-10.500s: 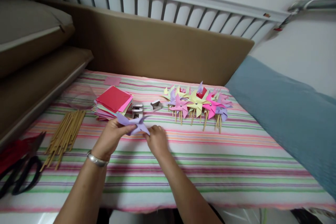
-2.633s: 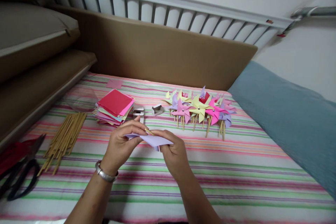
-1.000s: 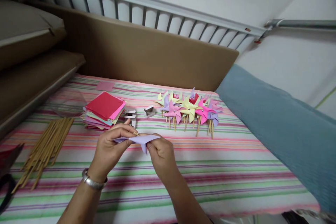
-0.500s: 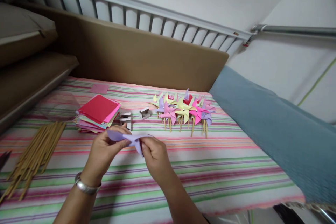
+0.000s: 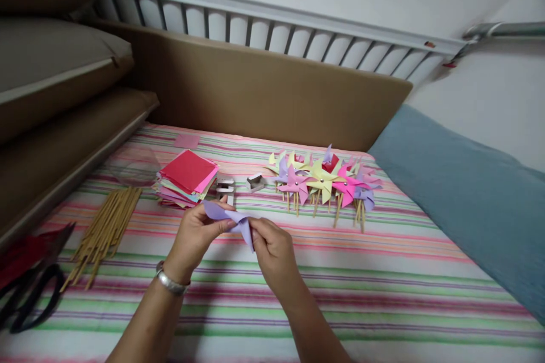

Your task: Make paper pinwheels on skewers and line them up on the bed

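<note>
Between both hands I hold a purple paper pinwheel (image 5: 242, 223), its blades partly folded, above the striped cloth. My left hand (image 5: 196, 235), with a silver bracelet at the wrist, pinches its left side between thumb and fingers. At its right edge my right hand (image 5: 272, 244) is closed on the paper, fingertips partly hidden. Just beyond my left hand lie a stack of coloured paper squares (image 5: 189, 172) with red on top, and a small open metal-grey box (image 5: 225, 187). Another small box (image 5: 255, 182) lies to its right.
Finished pinwheels on sticks (image 5: 322, 180) lie in a group at the back right. Wooden sticks (image 5: 104, 227) and black-handled scissors (image 5: 40, 289) are at left. A brown board (image 5: 264, 91) stands along the back; brown cushions (image 5: 63, 125) are piled at left.
The view has swung left, so everything sits further right and the scissors show more fully. Both hands keep their grip on the purple pinwheel, with little movement between them.
</note>
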A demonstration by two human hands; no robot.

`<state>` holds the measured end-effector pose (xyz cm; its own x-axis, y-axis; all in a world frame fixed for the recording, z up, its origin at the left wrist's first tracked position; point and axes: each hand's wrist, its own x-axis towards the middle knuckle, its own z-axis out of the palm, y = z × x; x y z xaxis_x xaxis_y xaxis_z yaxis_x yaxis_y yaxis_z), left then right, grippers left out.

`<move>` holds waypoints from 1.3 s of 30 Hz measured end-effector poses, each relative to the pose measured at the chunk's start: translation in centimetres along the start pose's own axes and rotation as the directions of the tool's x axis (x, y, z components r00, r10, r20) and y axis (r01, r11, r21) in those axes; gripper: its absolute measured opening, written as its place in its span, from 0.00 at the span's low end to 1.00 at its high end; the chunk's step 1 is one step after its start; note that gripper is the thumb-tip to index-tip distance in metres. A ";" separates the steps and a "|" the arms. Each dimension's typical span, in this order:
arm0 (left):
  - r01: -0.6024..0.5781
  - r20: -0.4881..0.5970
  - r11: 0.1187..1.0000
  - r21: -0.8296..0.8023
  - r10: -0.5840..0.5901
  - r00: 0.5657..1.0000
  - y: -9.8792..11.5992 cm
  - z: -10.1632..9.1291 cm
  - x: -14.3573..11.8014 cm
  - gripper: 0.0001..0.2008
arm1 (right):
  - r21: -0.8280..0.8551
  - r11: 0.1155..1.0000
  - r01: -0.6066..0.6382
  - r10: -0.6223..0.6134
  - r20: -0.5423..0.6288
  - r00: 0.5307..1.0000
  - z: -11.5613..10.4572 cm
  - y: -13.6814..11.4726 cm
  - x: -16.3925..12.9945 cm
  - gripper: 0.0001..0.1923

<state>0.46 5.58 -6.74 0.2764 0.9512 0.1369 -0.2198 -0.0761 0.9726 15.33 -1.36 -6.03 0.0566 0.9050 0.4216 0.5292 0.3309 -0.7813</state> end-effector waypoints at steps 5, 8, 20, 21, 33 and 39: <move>0.002 0.017 1.000 0.015 -0.002 1.000 -0.1 -0.1 0.0 0.07 | -0.005 1.000 0.016 -0.016 -0.001 1.000 0.0 0.2 0.0 0.12; 0.001 0.017 1.000 0.014 -0.001 1.000 -0.2 -0.1 0.0 0.07 | -0.024 0.999 0.020 -0.020 0.014 1.000 -0.1 0.2 0.0 0.12; 0.048 -0.014 0.999 0.015 -0.048 0.999 0.1 0.1 -0.2 0.09 | -0.046 0.999 0.013 -0.013 0.010 1.000 -0.1 -0.4 0.1 0.13; 0.046 -0.016 0.999 0.007 -0.046 0.999 0.1 0.1 -0.2 0.09 | -0.047 0.999 0.016 -0.016 0.008 1.000 0.0 -0.4 0.1 0.13; 0.080 -0.106 0.996 -0.040 -0.084 0.991 0.1 -0.2 0.2 0.13 | 0.056 0.985 -0.166 0.159 0.113 0.981 -0.8 0.9 0.3 0.13; 0.151 -0.150 0.988 -0.035 -0.154 0.977 1.0 -0.9 0.8 0.17 | -0.106 0.966 -0.234 0.247 0.129 0.960 -1.3 3.0 0.1 0.09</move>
<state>-0.36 6.55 -5.85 0.1636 0.9855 -0.0447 -0.2081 0.0787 0.9749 17.98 -0.64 -7.75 0.0762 0.9853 0.1526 0.5882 0.0792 -0.8048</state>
